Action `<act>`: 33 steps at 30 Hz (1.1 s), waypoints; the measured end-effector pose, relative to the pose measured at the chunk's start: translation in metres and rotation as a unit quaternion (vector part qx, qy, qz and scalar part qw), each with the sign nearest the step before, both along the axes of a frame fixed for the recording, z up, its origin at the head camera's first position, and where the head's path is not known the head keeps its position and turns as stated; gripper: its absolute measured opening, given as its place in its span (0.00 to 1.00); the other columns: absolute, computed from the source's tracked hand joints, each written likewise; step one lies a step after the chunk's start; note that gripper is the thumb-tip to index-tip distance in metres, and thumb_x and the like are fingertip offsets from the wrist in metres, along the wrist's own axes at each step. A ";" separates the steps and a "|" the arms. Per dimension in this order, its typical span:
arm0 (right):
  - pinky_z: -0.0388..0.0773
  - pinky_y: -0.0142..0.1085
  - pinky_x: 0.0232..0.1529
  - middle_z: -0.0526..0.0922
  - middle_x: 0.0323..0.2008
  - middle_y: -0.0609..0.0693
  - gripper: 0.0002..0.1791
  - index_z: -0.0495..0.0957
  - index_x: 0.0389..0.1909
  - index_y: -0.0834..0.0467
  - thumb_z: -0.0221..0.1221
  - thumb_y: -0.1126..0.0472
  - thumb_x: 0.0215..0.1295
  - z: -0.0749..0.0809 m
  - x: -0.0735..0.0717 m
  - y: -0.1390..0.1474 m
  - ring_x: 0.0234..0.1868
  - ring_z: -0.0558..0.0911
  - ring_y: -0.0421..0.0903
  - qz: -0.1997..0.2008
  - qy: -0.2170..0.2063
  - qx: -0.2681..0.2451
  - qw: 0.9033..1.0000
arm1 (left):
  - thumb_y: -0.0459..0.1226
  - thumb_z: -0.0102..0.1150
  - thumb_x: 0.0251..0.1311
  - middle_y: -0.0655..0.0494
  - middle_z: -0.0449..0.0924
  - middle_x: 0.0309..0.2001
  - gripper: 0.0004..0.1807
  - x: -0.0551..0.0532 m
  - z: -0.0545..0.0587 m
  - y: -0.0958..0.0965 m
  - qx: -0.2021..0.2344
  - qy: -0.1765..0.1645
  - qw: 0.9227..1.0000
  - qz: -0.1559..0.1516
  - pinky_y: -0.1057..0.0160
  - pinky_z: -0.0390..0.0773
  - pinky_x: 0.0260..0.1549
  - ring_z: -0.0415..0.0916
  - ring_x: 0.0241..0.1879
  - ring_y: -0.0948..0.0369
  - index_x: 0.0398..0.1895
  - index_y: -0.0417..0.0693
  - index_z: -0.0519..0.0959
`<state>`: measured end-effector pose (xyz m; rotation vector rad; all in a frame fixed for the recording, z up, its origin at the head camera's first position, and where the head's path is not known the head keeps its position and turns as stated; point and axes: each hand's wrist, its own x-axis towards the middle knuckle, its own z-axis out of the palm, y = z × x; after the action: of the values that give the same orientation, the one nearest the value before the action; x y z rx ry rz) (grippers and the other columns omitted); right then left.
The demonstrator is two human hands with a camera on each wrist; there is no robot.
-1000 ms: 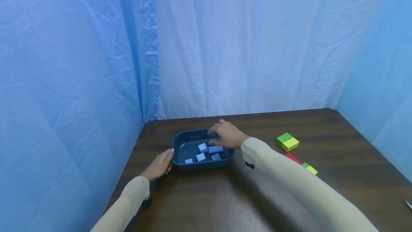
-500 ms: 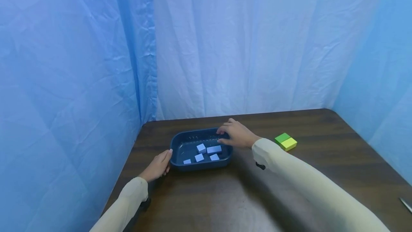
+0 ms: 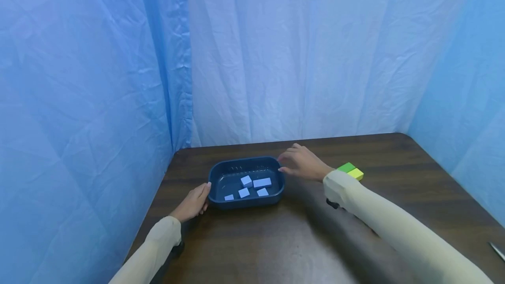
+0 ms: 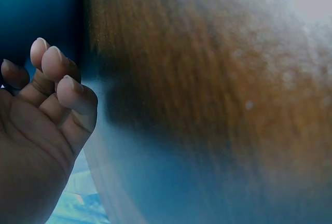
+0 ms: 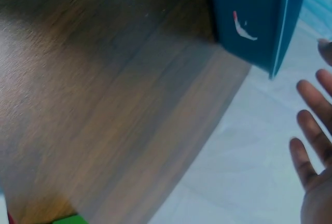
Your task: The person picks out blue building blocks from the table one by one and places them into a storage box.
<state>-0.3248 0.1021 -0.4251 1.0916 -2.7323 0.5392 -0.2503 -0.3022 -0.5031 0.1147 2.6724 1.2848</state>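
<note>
A dark blue tray (image 3: pixel 245 204) stands on the table, with several small pale blue blocks lying in it, among them a longer block (image 3: pixel 262 182) and a cube (image 3: pixel 246 181). My left hand (image 3: pixel 192 204) holds the tray's left side, thumb at the rim and fingers curled outside; in the left wrist view those fingers (image 4: pixel 67 68) are bent beside the tray wall. Just off the tray's right rim is my right hand (image 3: pixel 304 164), holding nothing. Its fingers (image 5: pixel 313 102) are spread and loose in the right wrist view, apart from the tray.
A green block (image 3: pixel 347 167) and a yellow block (image 3: pixel 357 174) lie together to the right, partly behind the right sleeve. Near the table's right edge is a thin metallic item (image 3: pixel 498 250), cut off by the frame. Blue and white curtains (image 3: pixel 307 56) surround the wooden table (image 3: pixel 252 249).
My right hand has moved right, from over the tray's inside to beyond its right rim. The left hand stays at the tray, and the blocks inside look unmoved.
</note>
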 end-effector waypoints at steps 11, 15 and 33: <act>0.75 0.40 0.47 0.86 0.52 0.45 0.19 0.85 0.54 0.52 0.70 0.47 0.66 -0.002 0.004 0.024 0.47 0.75 0.43 -0.011 0.002 0.005 1.000 | 0.60 0.30 0.81 0.49 0.74 0.25 0.30 0.001 0.005 0.000 -0.001 0.002 1.000 0.000 0.58 0.74 0.22 0.73 0.23 0.53 0.39 0.45 0.70; 0.75 0.42 0.48 0.86 0.51 0.48 0.20 0.85 0.54 0.53 0.70 0.48 0.65 -0.006 0.007 0.035 0.48 0.76 0.45 -0.018 0.001 0.011 1.000 | 0.59 0.31 0.81 0.49 0.75 0.25 0.29 0.000 0.003 0.001 0.001 -0.005 1.000 0.002 0.58 0.74 0.23 0.73 0.24 0.53 0.40 0.46 0.70; 0.77 0.40 0.45 0.86 0.51 0.47 0.19 0.85 0.53 0.53 0.72 0.51 0.63 -0.019 0.020 0.084 0.47 0.76 0.45 -0.023 -0.009 -0.011 1.000 | 0.59 0.32 0.81 0.48 0.75 0.25 0.28 -0.003 -0.003 -0.003 0.011 -0.002 1.000 -0.007 0.57 0.74 0.23 0.73 0.24 0.52 0.39 0.46 0.70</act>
<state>-0.3047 0.1861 -0.4440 1.0208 -2.7524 0.5737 -0.2538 -0.3048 -0.5061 0.1329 2.6496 1.3097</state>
